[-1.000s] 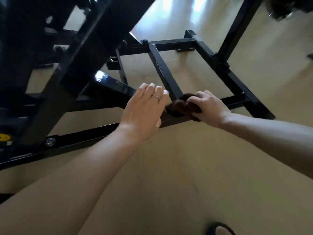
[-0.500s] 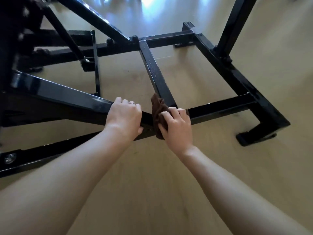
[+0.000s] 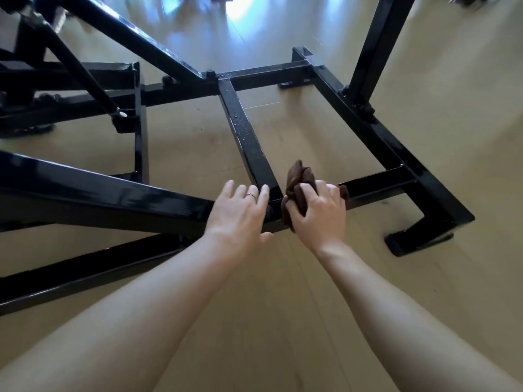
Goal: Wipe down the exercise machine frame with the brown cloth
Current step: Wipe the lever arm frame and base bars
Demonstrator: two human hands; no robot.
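Left hand point(image 3: 240, 210) now unclenched, brown cloth point(image 3: 300, 182) bunched in right hand point(image 3: 318, 213)

upright post point(image 3: 379, 38) cropped, brown cloth point(image 3: 300, 182) half-hidden

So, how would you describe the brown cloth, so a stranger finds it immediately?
Look at the black exercise machine frame on the tan floor, then its near crossbar. There the right hand grips the bunched brown cloth, the only soft, brown thing among glossy black bars.
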